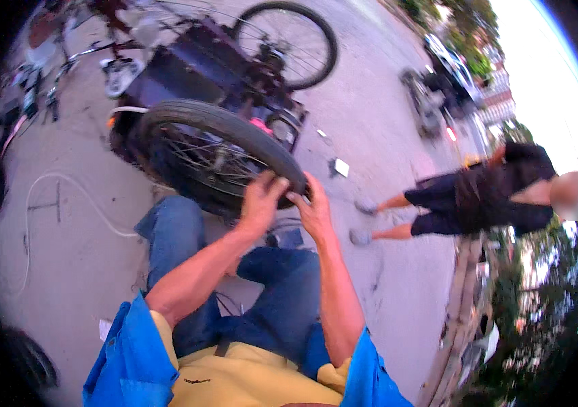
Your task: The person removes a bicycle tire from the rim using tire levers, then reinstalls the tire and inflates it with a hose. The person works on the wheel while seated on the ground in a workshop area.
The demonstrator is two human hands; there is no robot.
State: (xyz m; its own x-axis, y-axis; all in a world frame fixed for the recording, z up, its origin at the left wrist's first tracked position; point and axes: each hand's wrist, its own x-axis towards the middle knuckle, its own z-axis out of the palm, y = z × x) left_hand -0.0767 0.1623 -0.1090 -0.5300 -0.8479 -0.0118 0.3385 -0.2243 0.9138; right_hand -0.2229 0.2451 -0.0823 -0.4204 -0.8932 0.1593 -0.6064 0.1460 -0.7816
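A yellow shirt (pixel 252 373) and an open blue overshirt (pixel 129 359) fill the lower edge, their wearer low over bent knees in blue jeans (pixel 177 234), both forearms reaching forward to a spoked wheel (pixel 220 160). The wheel lies tilted, its black tyre (pixel 224 124) showing a dusty, ribbed tread around thin metal spokes and a pale hub. It belongs to a cart (pixel 190 64) with a dark, bluish-purple body, tipped over on the pavement (pixel 384 305), a second spoked wheel (pixel 306 44) standing out beyond it.

The tyre's near right-hand stretch is directly at the fingertips of both hands. The left hand (pixel 259 202) grasps it from the inner, spoke side, fingers bent against the rubber; the right hand (pixel 313 207), just beside it, pinches the outer side, thumb toward the left hand. The hub and most of the wheel lie ahead and to the left of the hands.

A pink object (pixel 260 125) shows behind the tyre. A pale hose (pixel 50 175) loops over the ground at left, and a small white object (pixel 341 167) lies right of the cart. At right, a bystander (pixel 482 190) in dark shorts and top stands near.
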